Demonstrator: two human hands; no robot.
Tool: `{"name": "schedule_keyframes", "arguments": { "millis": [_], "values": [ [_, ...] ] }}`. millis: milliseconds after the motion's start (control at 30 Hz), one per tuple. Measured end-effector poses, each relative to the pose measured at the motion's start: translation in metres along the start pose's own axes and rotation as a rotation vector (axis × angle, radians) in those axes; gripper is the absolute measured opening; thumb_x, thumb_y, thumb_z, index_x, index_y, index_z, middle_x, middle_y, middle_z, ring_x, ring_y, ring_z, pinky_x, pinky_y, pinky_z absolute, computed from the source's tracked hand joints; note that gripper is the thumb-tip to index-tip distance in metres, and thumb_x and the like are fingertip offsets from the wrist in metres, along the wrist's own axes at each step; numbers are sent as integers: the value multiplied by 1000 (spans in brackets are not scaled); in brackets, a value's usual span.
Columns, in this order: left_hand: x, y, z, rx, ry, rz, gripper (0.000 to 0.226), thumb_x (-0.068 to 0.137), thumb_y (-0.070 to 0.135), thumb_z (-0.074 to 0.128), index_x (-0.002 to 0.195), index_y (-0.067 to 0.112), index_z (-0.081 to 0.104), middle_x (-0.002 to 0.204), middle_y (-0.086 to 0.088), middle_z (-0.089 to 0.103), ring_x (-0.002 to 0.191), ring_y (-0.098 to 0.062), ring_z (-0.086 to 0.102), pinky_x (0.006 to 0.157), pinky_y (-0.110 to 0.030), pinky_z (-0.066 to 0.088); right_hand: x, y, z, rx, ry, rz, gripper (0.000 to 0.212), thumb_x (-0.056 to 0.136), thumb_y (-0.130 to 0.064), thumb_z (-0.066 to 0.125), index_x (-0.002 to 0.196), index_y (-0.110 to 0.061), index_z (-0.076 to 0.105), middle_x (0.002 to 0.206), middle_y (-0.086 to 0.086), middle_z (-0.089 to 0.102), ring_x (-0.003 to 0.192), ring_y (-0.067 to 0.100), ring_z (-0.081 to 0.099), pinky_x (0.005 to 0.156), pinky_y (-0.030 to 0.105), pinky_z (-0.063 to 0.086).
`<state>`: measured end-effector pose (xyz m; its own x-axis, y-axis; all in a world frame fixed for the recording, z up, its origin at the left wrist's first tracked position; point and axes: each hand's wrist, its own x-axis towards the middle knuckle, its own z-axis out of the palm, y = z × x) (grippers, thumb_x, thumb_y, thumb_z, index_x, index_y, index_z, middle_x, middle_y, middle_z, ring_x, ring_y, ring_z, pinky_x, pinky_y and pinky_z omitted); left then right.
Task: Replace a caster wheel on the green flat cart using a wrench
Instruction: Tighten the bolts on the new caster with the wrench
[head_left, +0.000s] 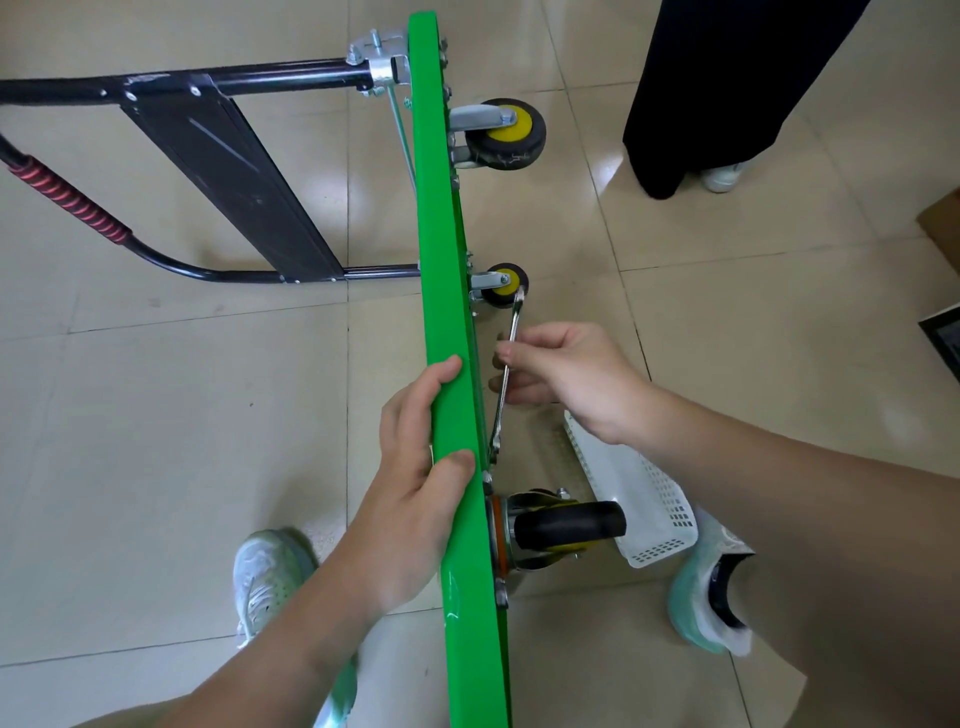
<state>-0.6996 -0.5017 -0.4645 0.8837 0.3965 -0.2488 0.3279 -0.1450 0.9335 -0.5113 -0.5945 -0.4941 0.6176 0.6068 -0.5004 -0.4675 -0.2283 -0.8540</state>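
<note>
Tiled floor (208, 389) | green cart (441, 260) on edge, lengthwise away | left hand (410, 499) fingers (447, 371) clasp rim | right hand (566, 379) fingers pinch wrench (514, 318)

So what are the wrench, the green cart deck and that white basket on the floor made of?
The wrench looks like steel: bright polished silver with sharp glints. The green cart deck has a glossy green coat that reflects light; whether metal or plastic lies beneath is unclear. The white basket seems to be moulded plastic, matte, with rows of small slots.

The green flat metal cart (441, 291) stands on edge on the tiled floor (182, 415). Its black tubular handle (234, 78) lies left. The black rubber caster wheels (506, 132) and silver metal wrench (515, 322) are right, and the white perforated plastic basket (634, 493) lies right of the nearest wheel.
</note>
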Motion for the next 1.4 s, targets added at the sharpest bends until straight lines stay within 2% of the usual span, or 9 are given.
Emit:
{"name": "schedule_keyframes", "arguments": {
  "millis": [133, 267, 367, 600, 800, 1000, 1233, 1333, 1400],
  "values": [
    [0, -2, 1, 8, 13, 16, 66, 86, 35, 44, 145, 60, 26, 148, 30, 29, 140, 15, 28, 113, -9, 25, -26, -23, 0, 54, -72, -117, 15, 88, 1, 71, 98, -9, 71, 81, 4, 77, 77, 21, 75, 67, 27, 60],
    [-1, -4, 2, 14, 39, 21, 68, 82, 46, 43, 147, 61, 28, 152, 23, 30, 145, 6, 29, 125, -34, 25, -52, -19, 0, 21, -139, -168, 21, 83, 6, 73, 95, -12, 73, 84, 5, 78, 80, 18, 75, 70, 29, 61],
    [-1, -5, 3, 6, 47, 22, 67, 80, 49, 42, 144, 65, 28, 154, 22, 31, 146, 0, 32, 125, -45, 28, -61, -10, 1, 3, -148, -201, 25, 79, 8, 76, 95, -12, 74, 87, 3, 78, 83, 14, 74, 78, 28, 61],
    [-1, -9, 3, -13, 59, 21, 69, 81, 47, 43, 147, 63, 30, 157, 11, 35, 147, -15, 38, 122, -55, 31, -68, 3, 9, -12, -155, -256, 27, 76, 11, 78, 93, -10, 74, 85, -1, 77, 81, 10, 72, 82, 24, 58],
    [-2, -8, 4, -20, 53, 9, 70, 79, 49, 43, 145, 66, 30, 152, 21, 34, 144, -8, 39, 122, -52, 33, -57, 6, 9, -35, -103, -192, 23, 78, 2, 80, 89, -18, 76, 88, 8, 78, 85, 20, 75, 84, 37, 60],
    [-1, -9, 3, -24, 56, 10, 71, 79, 48, 43, 146, 64, 31, 155, 19, 34, 146, -7, 37, 123, -51, 31, -55, 12, 15, -94, -120, -233, 27, 77, 2, 82, 91, -20, 77, 87, 6, 78, 86, 18, 74, 92, 42, 59],
    [-2, -5, 4, -31, 32, 7, 67, 80, 48, 43, 143, 68, 29, 154, 22, 32, 146, -5, 36, 123, -48, 31, -36, 15, 12, -43, -117, -187, 22, 81, 4, 76, 95, -13, 76, 92, 11, 78, 87, 22, 75, 84, 37, 61],
    [-2, -4, 3, -12, 31, 12, 65, 81, 46, 43, 139, 73, 28, 149, 34, 29, 145, 5, 31, 125, -42, 29, -21, 19, 10, -68, -107, -148, 23, 85, 0, 76, 107, -5, 74, 96, 11, 78, 89, 21, 75, 79, 32, 61],
    [-1, -3, 3, -6, 30, 16, 66, 79, 49, 42, 138, 74, 28, 144, 42, 28, 145, 9, 29, 126, -35, 27, -10, 22, 9, -99, -102, -116, 19, 87, -4, 75, 106, -7, 75, 95, 9, 78, 88, 20, 76, 77, 30, 61]
  ]
}}
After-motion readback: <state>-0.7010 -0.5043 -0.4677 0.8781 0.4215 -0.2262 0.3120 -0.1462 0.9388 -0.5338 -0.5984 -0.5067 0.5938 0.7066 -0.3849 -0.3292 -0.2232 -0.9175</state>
